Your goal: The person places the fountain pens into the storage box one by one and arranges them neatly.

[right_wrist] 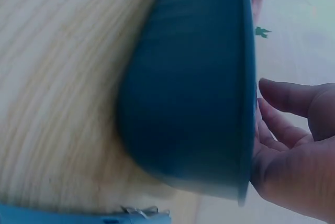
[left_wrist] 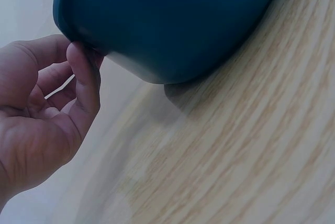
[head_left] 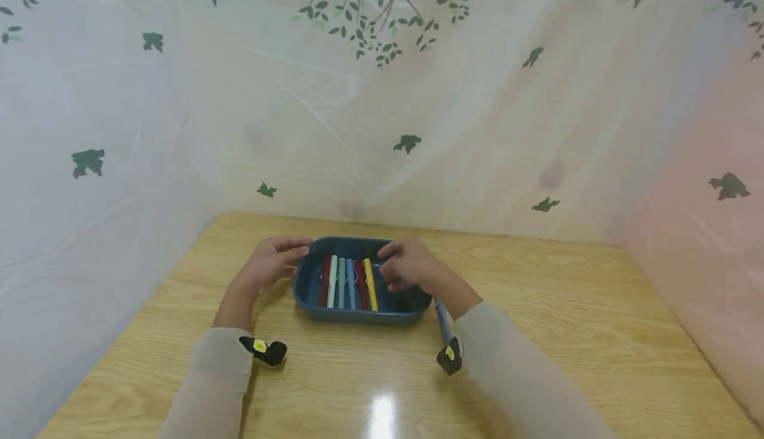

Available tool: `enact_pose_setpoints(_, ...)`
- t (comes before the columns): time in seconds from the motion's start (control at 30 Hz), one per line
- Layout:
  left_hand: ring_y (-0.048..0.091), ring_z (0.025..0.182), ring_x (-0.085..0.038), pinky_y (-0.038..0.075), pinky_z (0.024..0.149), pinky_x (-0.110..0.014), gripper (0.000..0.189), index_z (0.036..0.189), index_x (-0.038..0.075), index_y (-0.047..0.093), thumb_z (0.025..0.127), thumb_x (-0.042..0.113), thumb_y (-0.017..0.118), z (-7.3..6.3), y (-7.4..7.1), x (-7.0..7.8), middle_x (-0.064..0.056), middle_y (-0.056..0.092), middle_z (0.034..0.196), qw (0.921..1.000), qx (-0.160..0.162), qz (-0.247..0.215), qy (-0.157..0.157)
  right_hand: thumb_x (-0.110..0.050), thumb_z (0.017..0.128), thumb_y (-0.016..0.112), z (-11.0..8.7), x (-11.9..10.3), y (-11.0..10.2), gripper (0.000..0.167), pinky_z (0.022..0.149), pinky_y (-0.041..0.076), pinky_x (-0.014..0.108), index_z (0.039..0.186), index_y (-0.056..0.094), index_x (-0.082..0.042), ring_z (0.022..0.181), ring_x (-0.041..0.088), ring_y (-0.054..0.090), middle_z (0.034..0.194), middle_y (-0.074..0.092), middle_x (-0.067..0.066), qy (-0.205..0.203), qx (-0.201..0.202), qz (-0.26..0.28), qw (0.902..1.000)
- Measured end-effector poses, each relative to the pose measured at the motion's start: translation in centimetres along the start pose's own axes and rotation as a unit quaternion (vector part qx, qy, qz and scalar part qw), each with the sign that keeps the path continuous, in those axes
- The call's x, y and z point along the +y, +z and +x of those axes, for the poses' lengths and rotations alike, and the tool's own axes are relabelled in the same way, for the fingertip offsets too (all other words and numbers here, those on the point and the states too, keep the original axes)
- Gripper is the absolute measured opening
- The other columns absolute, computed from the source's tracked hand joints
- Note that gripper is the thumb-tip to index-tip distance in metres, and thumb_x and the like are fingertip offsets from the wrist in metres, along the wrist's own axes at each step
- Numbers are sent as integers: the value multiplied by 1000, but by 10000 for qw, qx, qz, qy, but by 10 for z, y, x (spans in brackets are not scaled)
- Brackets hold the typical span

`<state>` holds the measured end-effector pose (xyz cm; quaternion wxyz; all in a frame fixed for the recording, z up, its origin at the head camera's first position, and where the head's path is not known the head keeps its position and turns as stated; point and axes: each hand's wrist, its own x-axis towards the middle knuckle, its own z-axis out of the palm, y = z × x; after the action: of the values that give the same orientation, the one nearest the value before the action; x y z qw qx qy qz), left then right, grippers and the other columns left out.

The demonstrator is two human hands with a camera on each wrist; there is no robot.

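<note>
A dark blue tray point(head_left: 364, 317) with rounded corners stands on the table. Several pens point(head_left: 350, 283) lie side by side in its left and middle part: dark red, pale, teal, blue, dark red again and yellow. At the tray's left end my left hand point(head_left: 270, 263) pinches the rim; in the left wrist view the thumb and fingers of this hand point(left_wrist: 47, 93) meet at the edge. My right hand point(head_left: 412, 266) hovers over the tray's right part with loosely bent fingers, and no object shows in it. One blue pen point(head_left: 443, 323) lies on the table right of the tray, partly behind my right wrist.
The wooden table point(head_left: 567, 306) reaches back to a pale curtain point(head_left: 477, 107) printed with leaves and birds, which also hangs at both sides. Black wrist cameras sit on both sleeves. In the right wrist view the blue pen's clip end point(right_wrist: 141, 214) lies near the tray.
</note>
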<state>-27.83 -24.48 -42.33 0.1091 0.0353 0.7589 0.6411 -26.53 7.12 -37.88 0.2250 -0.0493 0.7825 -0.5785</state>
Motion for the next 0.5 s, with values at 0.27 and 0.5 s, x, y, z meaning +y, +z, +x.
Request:
enact_pose_setpoints(0.27, 64, 103, -16, 57, 84, -30, 42, 139, -3, 59, 104, 19, 63, -1, 1, 2, -16, 62, 132, 10000, -9, 32, -11, 12, 92, 59, -8, -4, -17, 45, 72, 61, 38, 137, 55, 7, 92, 31, 65, 119, 64, 30, -57, 23, -46, 10000)
enact_pose_setpoints(0.5, 64, 100, -15, 57, 81, -30, 42, 138, -4, 59, 103, 18, 64, 4, -1, -2, -9, 65, 124, 10000, 0, -32, 24, 7, 95, 58, -18, -4, -32, 42, 74, 61, 38, 137, 55, 7, 100, 35, 66, 119, 63, 28, -281, 14, -397, 9988)
